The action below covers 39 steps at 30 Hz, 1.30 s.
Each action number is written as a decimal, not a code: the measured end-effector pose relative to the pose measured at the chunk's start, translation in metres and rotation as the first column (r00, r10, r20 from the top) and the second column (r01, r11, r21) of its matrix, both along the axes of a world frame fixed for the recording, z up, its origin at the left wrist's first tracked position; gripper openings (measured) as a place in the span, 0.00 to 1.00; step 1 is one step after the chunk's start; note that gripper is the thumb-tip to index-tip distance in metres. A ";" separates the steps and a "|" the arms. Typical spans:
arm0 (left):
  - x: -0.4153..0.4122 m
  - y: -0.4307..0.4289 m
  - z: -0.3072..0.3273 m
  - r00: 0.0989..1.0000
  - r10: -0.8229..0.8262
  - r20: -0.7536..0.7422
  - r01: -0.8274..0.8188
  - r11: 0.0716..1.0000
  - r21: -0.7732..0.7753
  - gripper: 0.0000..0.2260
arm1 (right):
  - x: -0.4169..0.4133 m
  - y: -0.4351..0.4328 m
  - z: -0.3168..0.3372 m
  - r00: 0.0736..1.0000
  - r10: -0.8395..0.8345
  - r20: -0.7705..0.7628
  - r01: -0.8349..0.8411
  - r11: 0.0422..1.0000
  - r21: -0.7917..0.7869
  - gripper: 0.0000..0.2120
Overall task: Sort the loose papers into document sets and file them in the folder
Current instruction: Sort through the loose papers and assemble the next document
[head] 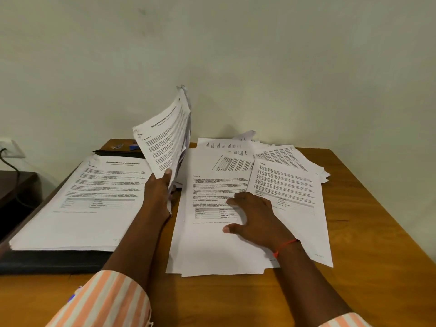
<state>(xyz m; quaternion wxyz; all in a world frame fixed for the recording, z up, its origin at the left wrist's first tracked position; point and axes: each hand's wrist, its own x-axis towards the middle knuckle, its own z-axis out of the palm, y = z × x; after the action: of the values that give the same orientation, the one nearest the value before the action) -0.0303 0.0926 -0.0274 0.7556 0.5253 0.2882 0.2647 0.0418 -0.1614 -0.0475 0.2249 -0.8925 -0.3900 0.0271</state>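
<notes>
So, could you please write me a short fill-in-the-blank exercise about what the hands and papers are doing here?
The left hand grips a raised bundle of ____.
The right hand, with a ____ thread at its wrist, lies flat on loose sheets.
The neat stack lies on a ____ folder.
Missing words: papers; red; black.
</notes>
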 end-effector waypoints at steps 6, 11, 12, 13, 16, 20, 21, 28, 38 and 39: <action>0.003 -0.020 0.008 0.999 0.024 -0.023 -0.014 0.936 0.353 0.14 | -0.001 0.003 0.000 0.999 0.016 -0.040 -0.016 1.000 0.013 0.30; 0.004 -0.045 0.003 0.963 -0.057 -0.264 0.203 0.798 0.567 0.07 | -0.009 -0.006 0.021 0.920 -0.025 -0.391 0.315 0.640 0.701 0.13; 0.004 -0.050 0.002 0.968 -0.069 -0.243 0.200 0.797 0.569 0.06 | -0.009 -0.008 0.028 0.858 -0.015 -0.513 0.447 0.514 0.732 0.11; 0.005 -0.054 0.000 0.972 -0.075 -0.222 0.193 0.792 0.579 0.05 | -0.006 -0.010 0.033 0.748 0.073 -0.659 0.581 0.406 0.705 0.14; 0.006 -0.063 -0.004 0.972 -0.115 -0.203 0.218 0.755 0.618 0.04 | 0.002 -0.021 0.037 0.619 0.178 -0.765 0.652 0.426 0.627 0.16; 0.005 -0.053 -0.002 0.977 0.014 -0.213 0.132 0.744 0.655 0.08 | 0.019 -0.026 0.018 0.823 -0.273 -0.498 0.546 0.623 0.560 0.15; 0.004 -0.045 -0.002 0.972 0.084 -0.220 0.082 0.754 0.652 0.08 | 0.022 -0.027 0.016 0.810 -0.288 -0.510 0.567 0.605 0.559 0.16; 0.002 -0.041 -0.015 0.833 0.258 -0.489 0.267 0.586 0.765 0.26 | 0.026 -0.033 0.015 0.766 -0.298 -0.570 0.636 0.483 0.602 0.17; 0.006 -0.035 -0.018 0.865 0.273 -0.420 0.200 0.581 0.789 0.10 | 0.025 -0.031 0.013 0.777 -0.288 -0.559 0.622 0.488 0.613 0.17; 0.006 -0.035 -0.017 0.890 0.265 -0.372 0.154 0.592 0.791 0.07 | 0.024 -0.031 0.013 0.783 -0.277 -0.558 0.615 0.487 0.621 0.18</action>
<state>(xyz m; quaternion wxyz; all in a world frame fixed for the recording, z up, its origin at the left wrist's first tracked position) -0.0246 0.0577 -0.0445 0.3385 0.8451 0.3219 0.2600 0.0662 -0.1923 -0.0344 0.6575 -0.7505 -0.0583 -0.0305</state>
